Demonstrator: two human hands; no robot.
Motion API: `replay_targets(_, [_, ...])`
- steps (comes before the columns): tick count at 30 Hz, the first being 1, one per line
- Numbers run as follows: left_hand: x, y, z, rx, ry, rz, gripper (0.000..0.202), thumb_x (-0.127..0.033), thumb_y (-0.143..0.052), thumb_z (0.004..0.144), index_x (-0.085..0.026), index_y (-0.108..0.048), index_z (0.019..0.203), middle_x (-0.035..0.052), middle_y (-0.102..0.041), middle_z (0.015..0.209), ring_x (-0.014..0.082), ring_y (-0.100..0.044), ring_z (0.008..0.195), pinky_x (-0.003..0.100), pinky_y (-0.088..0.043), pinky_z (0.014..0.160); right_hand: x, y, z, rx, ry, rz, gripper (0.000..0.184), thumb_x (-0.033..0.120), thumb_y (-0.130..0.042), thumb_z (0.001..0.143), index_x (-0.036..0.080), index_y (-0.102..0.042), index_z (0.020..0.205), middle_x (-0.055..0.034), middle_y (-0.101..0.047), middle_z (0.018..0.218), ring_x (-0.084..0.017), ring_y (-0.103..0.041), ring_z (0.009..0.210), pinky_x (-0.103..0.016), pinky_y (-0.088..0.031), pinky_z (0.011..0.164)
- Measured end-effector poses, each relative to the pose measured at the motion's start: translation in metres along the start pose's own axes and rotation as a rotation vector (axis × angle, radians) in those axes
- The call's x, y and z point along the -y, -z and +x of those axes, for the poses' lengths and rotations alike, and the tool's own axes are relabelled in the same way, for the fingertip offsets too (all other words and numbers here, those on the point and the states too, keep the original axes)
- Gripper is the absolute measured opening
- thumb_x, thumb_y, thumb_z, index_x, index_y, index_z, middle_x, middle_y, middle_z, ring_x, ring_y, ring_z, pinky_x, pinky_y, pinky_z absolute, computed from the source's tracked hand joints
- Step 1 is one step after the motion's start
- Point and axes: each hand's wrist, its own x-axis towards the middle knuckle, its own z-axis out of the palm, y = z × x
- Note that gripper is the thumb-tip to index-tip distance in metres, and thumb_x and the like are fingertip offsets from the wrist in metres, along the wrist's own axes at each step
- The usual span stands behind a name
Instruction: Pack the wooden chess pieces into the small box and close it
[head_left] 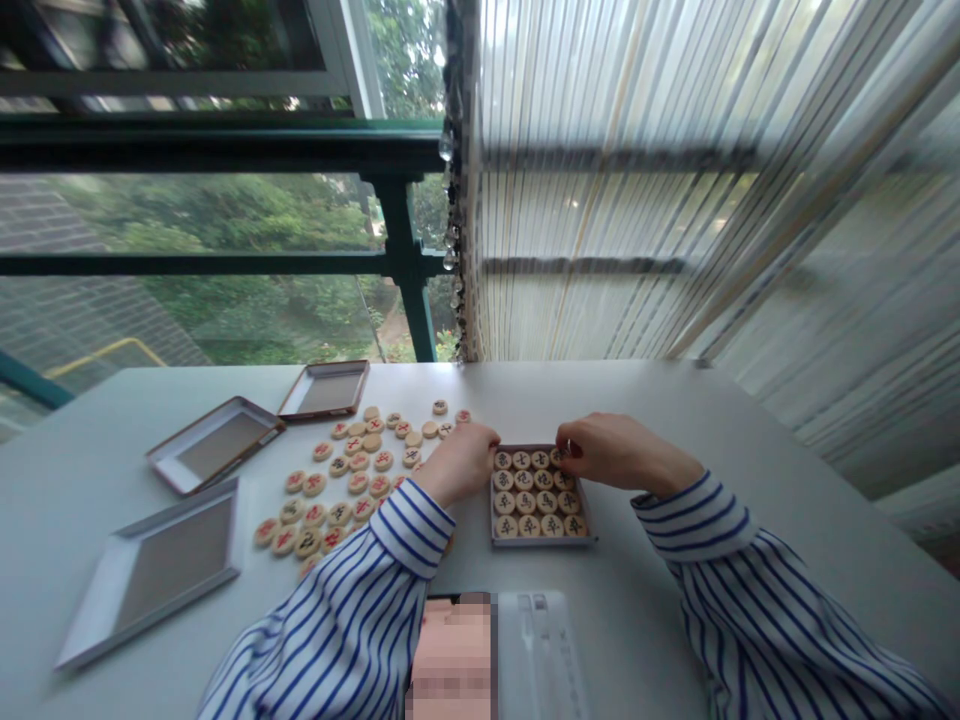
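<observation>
A small shallow box (pixel 540 542) holds round wooden xiangqi pieces with black characters, set in rows. My left hand (pixel 463 462) is closed at the box's upper left corner, its fingertips against the edge and partly hidden. At the opposite upper corner, my right hand (pixel 619 450) has its fingers curled onto a xiangqi piece (pixel 557 457) in the far row. Many loose xiangqi pieces (pixel 358 483), marked red or black and a few blank side up, lie scattered left of my left hand. My left forearm covers some of them.
Three open box trays stand on the white table (pixel 645 610): a far tray (pixel 324 412), a middle tray (pixel 196 483) and a near tray (pixel 112 648). A pale plastic case (pixel 536 650) and a pixelated rectangle lie at the near edge. A string curtain (pixel 585 220) hangs behind.
</observation>
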Motion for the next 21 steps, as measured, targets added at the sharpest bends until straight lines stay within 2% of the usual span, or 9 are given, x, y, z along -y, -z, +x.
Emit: replay_targets(21, [0.0029, -0.0021, 0.0014, -0.009, -0.007, 0.006, 0.028, -0.016, -0.040, 0.078, -0.016, -0.067, 0.083, 0.0095, -0.068, 0.087, 0.0195, -0.060, 0.085, 0.027, -0.042, 0.072, 0.0025, -0.0033, 0.0015, 0.008, -0.015, -0.044, 0.026, 0.033, -0.048, 0.074, 0.022, -0.065, 0.090, -0.0080, -0.067, 0.083, -0.021, -0.061, 0.075, -0.027, -0.038, 0.057])
